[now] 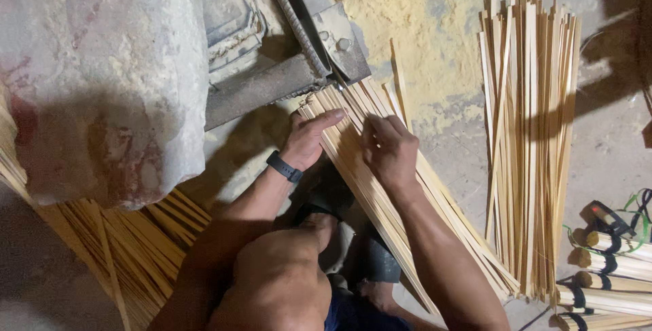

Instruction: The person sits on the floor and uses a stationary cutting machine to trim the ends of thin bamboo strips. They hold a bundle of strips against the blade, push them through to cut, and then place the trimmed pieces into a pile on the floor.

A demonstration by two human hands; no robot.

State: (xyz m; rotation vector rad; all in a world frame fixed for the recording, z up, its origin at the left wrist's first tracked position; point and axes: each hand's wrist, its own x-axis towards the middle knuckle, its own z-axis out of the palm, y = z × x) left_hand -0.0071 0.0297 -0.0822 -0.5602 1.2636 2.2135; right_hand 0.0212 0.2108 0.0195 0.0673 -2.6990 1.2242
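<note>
Strips of pale split bamboo (380, 188) lay in a long slanting bundle across my lap, their top ends pushed up against the grey metal machine (299, 46). My left hand (309, 139) rested flat on the bundle's left edge — fingers stretched out and held together, pointing toward the strip ends, thumb tucked along the side. A dark watch band (284, 167) sat on that wrist. My right hand (388, 149) lay on top of the same strips just beside it, fingers curled down over them (whether it pinched a single strip or only pressed on them I could not tell).

To the right, well apart from the hands, a second pile of the same strips (526, 141) lay straight on the dusty floor (611, 148). Near its lower end were tied bundles with black bands (611, 270) and a bit of green cord. Pale sawdust (401, 5) covered the ground above the machine. On the left stood a big rough block of stone (102, 73) — more strips (129, 249) were heaped below it.
</note>
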